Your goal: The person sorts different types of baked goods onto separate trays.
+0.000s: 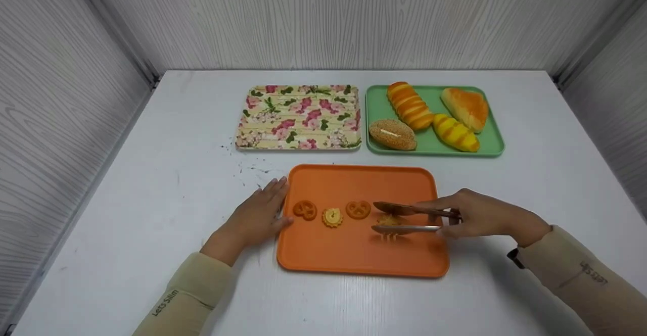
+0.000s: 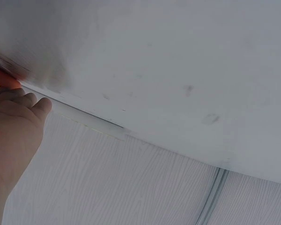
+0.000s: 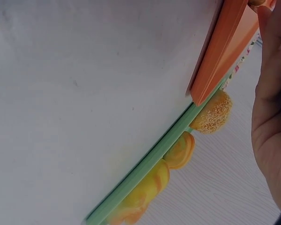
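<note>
Head view is showing the right hand [image 1: 470,212] pinching the back of a pair of metal tongs [image 1: 404,208], the fingers curling round the handles, seemingly so that the tips can reach without the hand touching food. The tong arms are standing spread, with a small crimped biscuit [image 1: 388,220] lying between them; whether either arm is touching it, I cannot tell. Just left of the tong tips a pretzel [image 1: 358,209] is lying, then a round scalloped biscuit [image 1: 332,218], then another pretzel [image 1: 305,209], all sitting in a loose row, probably spaced to give the tongs room.

Under them is lying an orange tray [image 1: 354,252]. At its end opposite the grip the left hand [image 1: 260,214] is resting against the edge with straight fingers, most likely steadying it.

Beyond the grip a green tray [image 1: 427,145] is holding a yellow bread [image 1: 456,133], a seeded bun [image 1: 391,135], a striped loaf [image 1: 410,106] and a triangular bread [image 1: 467,107], seemingly grouped as the bigger pieces. Farther left, a floral tray [image 1: 303,118] is lying beside it.
</note>
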`<state>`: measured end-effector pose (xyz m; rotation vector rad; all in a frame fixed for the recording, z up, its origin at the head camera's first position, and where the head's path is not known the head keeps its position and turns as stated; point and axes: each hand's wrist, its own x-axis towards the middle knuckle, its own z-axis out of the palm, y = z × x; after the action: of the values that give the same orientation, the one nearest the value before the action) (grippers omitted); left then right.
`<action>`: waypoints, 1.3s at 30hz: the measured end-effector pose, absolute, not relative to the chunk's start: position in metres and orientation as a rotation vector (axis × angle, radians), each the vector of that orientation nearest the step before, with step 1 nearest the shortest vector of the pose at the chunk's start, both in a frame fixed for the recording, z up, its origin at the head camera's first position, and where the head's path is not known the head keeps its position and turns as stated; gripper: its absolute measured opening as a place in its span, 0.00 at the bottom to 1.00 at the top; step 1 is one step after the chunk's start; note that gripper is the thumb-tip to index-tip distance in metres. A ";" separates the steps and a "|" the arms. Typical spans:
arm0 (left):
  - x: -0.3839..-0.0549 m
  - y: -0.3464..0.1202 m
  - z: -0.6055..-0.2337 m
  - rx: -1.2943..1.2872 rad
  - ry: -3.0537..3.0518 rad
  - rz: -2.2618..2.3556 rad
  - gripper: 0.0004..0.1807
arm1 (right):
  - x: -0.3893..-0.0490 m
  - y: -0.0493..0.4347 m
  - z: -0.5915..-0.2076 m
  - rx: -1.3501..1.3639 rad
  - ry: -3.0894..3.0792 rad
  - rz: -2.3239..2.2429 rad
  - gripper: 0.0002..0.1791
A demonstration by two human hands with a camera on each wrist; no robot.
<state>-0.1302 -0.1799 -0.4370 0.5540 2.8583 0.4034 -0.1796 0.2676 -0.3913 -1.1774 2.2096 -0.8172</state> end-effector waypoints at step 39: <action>-0.130 -0.178 -0.435 0.566 2.847 0.383 0.43 | -0.183 0.264 -0.381 -1.151 2.107 -0.882 0.27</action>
<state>-0.1303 -0.1783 -0.4351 0.5662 2.8465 0.3827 -0.1826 0.2635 -0.3810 -1.1511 2.1066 -0.8824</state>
